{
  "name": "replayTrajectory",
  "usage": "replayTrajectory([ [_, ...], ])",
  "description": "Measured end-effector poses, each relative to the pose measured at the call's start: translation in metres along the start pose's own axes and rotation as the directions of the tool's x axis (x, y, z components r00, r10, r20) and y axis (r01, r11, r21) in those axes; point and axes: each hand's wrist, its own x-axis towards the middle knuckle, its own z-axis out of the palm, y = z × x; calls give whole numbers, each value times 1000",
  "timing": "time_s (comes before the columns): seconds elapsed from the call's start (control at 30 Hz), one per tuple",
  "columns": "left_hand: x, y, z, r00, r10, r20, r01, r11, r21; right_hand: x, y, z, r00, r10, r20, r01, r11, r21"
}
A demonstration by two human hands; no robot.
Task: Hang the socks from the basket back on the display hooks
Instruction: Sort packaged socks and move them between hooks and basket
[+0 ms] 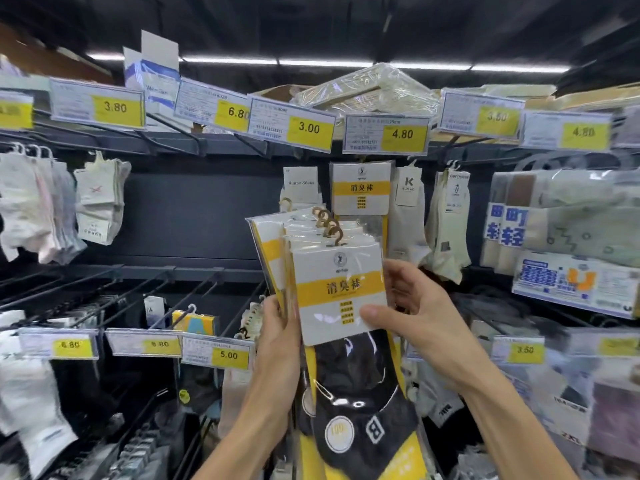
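Observation:
I hold a fanned stack of several sock packs (341, 289) upright in front of the display: white cards with a yellow band, brown hanger hooks (329, 225) on top, dark socks below. My left hand (277, 334) grips the stack's left edge. My right hand (412, 306) holds the front pack, thumb on its card. A matching sock pack (360, 188) hangs on a display hook just behind and above the stack, under the 4.80 price tag (386, 135). No basket is in view.
Bare black hooks (194, 292) jut out at left, with an unfilled dark back panel (201, 209) above them. White socks (97, 199) hang at far left, cream socks (446, 216) to the right. Price tags line the shelf rails.

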Motion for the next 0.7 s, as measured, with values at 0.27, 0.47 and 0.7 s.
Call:
replayTrajectory([
  [0.27, 3, 8, 3, 999, 43, 34, -38, 990, -133, 6, 5, -3, 1000, 17, -8, -14, 957, 291],
  [0.47, 2, 11, -3, 995, 98, 11, -96, 991, -96, 12, 2, -5, 997, 70, 16, -71, 917, 394],
  [0.7, 1, 11, -28, 992, 123, -29, -125, 990, -71, 62, -12, -50, 955, 149, -257, -55, 940, 338],
])
